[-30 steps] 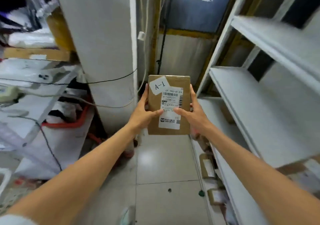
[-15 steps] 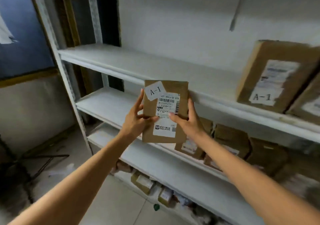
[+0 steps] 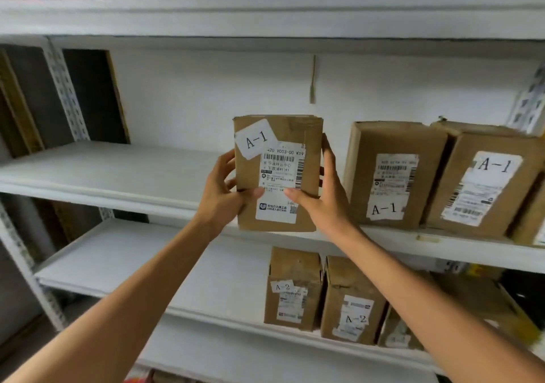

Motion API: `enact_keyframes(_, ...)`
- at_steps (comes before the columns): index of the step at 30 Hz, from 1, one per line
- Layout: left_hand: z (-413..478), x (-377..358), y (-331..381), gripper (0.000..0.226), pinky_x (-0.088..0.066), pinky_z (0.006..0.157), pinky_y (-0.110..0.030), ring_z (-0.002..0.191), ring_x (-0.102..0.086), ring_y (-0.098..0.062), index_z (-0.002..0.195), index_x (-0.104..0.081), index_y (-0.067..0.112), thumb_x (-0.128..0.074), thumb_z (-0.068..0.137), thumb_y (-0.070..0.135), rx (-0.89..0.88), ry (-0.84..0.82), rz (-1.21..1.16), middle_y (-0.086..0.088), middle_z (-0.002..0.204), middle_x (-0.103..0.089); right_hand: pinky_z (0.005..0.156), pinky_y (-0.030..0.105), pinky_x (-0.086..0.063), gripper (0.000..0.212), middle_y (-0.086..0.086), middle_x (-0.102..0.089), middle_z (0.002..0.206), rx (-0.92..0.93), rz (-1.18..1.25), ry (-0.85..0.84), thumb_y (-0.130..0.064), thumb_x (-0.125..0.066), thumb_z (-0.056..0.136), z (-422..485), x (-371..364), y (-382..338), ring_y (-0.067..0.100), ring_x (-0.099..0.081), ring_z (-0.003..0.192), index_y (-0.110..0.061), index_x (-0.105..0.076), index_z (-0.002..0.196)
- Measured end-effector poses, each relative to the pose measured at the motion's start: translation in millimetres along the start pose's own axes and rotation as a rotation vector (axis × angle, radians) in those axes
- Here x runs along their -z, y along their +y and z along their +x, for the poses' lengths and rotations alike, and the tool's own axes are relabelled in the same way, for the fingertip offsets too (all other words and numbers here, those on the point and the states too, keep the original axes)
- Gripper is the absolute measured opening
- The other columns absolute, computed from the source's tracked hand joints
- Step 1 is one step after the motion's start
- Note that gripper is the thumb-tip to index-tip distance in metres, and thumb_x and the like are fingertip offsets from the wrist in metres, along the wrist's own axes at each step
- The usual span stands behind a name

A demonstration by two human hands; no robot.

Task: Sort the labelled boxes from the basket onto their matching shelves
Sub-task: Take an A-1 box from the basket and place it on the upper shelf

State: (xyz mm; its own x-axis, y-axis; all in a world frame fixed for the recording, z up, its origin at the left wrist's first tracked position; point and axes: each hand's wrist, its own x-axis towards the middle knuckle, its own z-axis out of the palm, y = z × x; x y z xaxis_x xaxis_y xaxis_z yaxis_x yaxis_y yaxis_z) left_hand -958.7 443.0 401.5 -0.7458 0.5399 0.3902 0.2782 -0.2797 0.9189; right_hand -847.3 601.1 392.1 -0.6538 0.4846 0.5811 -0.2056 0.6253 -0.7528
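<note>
Both hands hold the box (image 3: 277, 173) upright between them, its labelled face toward the camera. The left hand (image 3: 219, 198) grips the box's left edge, with its thumb laid across the front near the foot of the label (image 3: 280, 182) and its fingers curled behind. The right hand (image 3: 323, 199) grips the right edge the same way: thumb on the front, fingers reaching up along the side. A white tag (image 3: 256, 142) reading A-1 sits tilted at the top left corner, above the left hand's fingers, and overlaps the label.

The box is in front of the shelf (image 3: 118, 170), its lower edge about level with the shelf's front lip. It looks held clear of the board, though the view does not settle whether it touches. The shelf's white board runs off to the left of the left hand. Just right of the right hand a second box (image 3: 392, 176) stands on that shelf, marked A-1 low on its face. Beyond it a third box (image 3: 483, 185) carries a large A-1 on its label.

Below both hands runs the lower shelf (image 3: 162, 264). Under the right wrist an A-2 box (image 3: 295, 288) stands on it, touching a neighbour box (image 3: 351, 300) also marked A-2. Above the hands is the top shelf (image 3: 236, 16), and far left of the left hand a perforated post (image 3: 65, 93).
</note>
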Motion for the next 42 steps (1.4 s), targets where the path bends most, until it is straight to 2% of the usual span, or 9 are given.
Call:
enact_keyframes(3,21,-7,-12,0.071,-0.060,0.070,-0.046,0.115,-0.060,-0.027,0.132,-0.043,0.017,-0.072,0.073,-0.011,0.012,-0.009,0.038,-0.004,0.128,-0.058,0.087,0.032,-0.055,0.102,0.006,-0.048,0.133,0.001,-0.038,0.042,-0.027,-0.076,0.078,15,-3,14,0.017,-0.051,0.117,-0.039,-0.006,0.151)
enact_keyframes(7,37,-19,-23,0.074,-0.061,0.068,-0.038,0.116,-0.056,-0.022,0.134,-0.038,0.018,-0.067,0.076,-0.016,-0.023,0.014,0.143,-0.002,0.132,-0.054,0.062,-0.001,-0.043,0.099,0.011,-0.041,0.130,-0.010,-0.134,0.082,-0.012,-0.073,0.082,24,-2,24,-0.011,-0.048,0.092,-0.022,-0.006,0.154)
enact_keyframes(10,46,-26,-29,0.075,-0.061,0.065,-0.035,0.115,-0.056,-0.018,0.134,-0.035,0.019,-0.066,0.077,-0.017,-0.038,-0.002,0.168,0.000,0.134,-0.052,0.066,-0.009,-0.033,0.093,0.013,-0.035,0.136,0.023,-0.244,0.123,-0.008,-0.069,0.085,19,-2,18,-0.009,-0.041,0.091,-0.010,-0.006,0.153)
enact_keyframes(15,55,-41,-32,0.075,-0.060,0.060,-0.029,0.106,-0.058,-0.010,0.136,-0.033,0.019,-0.067,0.078,-0.014,-0.041,-0.056,0.163,0.002,0.134,-0.050,0.085,-0.003,-0.033,0.079,0.012,-0.033,0.138,0.125,-0.390,0.239,-0.007,-0.067,0.081,6,4,16,0.017,-0.038,0.126,-0.008,-0.021,0.146)
enact_keyframes(21,59,-63,-36,0.078,-0.061,0.064,-0.032,0.115,-0.054,-0.015,0.136,-0.029,0.021,-0.068,0.078,-0.013,-0.025,-0.106,0.181,0.002,0.139,-0.046,0.083,0.007,-0.039,0.065,0.011,-0.038,0.130,0.106,-0.479,0.211,-0.008,-0.068,0.079,-18,26,14,0.022,-0.041,0.120,-0.008,-0.035,0.135)
enact_keyframes(26,63,-65,-34,0.087,-0.056,0.066,-0.020,0.117,-0.049,-0.013,0.140,-0.023,0.019,-0.073,0.075,-0.009,-0.043,-0.162,0.255,0.005,0.138,-0.042,0.076,0.006,-0.035,0.055,0.009,-0.040,0.127,0.086,-0.624,0.113,-0.013,-0.065,0.082,-34,40,12,0.017,-0.040,0.115,-0.008,-0.042,0.131)
enact_keyframes(29,52,-56,-36,0.093,-0.057,0.085,-0.038,0.121,-0.049,-0.019,0.143,-0.025,0.017,-0.079,0.071,-0.005,0.031,-0.158,0.253,0.002,0.138,-0.044,0.080,0.020,-0.044,0.051,0.008,-0.041,0.126,0.082,-0.713,0.057,-0.017,-0.062,0.083,-38,34,6,0.021,-0.040,0.115,-0.009,-0.043,0.130)
enact_keyframes(38,-25,67,-18,0.031,-0.053,0.072,-0.023,0.083,-0.066,-0.011,0.093,-0.064,0.024,-0.081,0.072,0.011,0.005,-0.064,0.784,0.004,0.095,-0.069,0.084,0.028,-0.042,0.041,0.003,-0.044,0.123,0.141,-0.675,-0.292,-0.023,-0.062,0.087,-38,-52,-29,0.021,-0.044,0.112,-0.013,-0.045,0.123)
enact_keyframes(42,-85,144,-4,0.035,-0.052,0.080,-0.028,0.085,-0.062,-0.012,0.105,-0.065,0.023,-0.081,0.074,0.024,0.181,-0.074,1.112,0.006,0.095,-0.066,0.089,0.039,-0.045,0.041,0.003,-0.046,0.124,0.245,-0.632,-0.613,-0.029,-0.060,0.086,-51,-130,-57,0.024,-0.046,0.115,-0.014,-0.046,0.122)
